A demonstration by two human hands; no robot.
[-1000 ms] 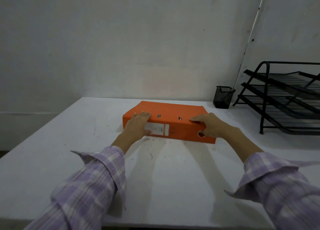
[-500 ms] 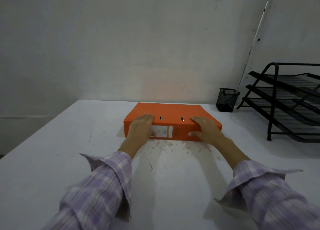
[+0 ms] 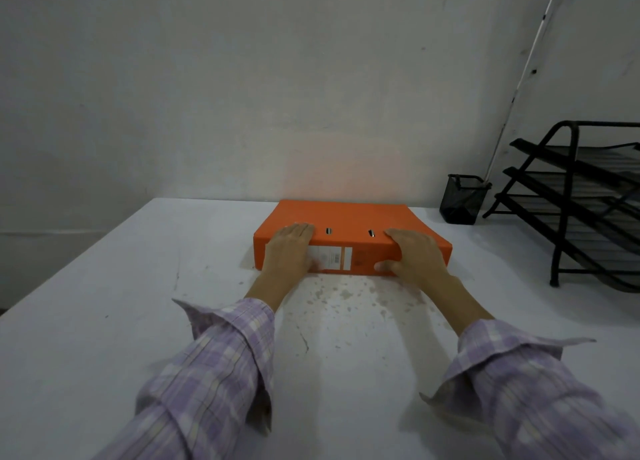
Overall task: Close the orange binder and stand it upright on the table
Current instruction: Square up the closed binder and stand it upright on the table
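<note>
The orange binder (image 3: 349, 218) lies flat and closed on the white table (image 3: 104, 303), its spine with a white label facing me. My left hand (image 3: 289, 251) covers the left part of the spine, fingers lying over the top cover edge. My right hand (image 3: 414, 255) grips the right part of the spine, fingers on top and the thumb against the spine's lower edge. Both sleeves are lilac plaid.
A black mesh pen cup (image 3: 462, 199) stands at the back right by the wall. A black three-tier wire tray rack (image 3: 588, 203) fills the right side. The table surface in front of the binder is scuffed and stained.
The binder has turned from skewed to square with me. My right hand slid along the spine and now covers the finger hole. The view has shifted slightly.
</note>
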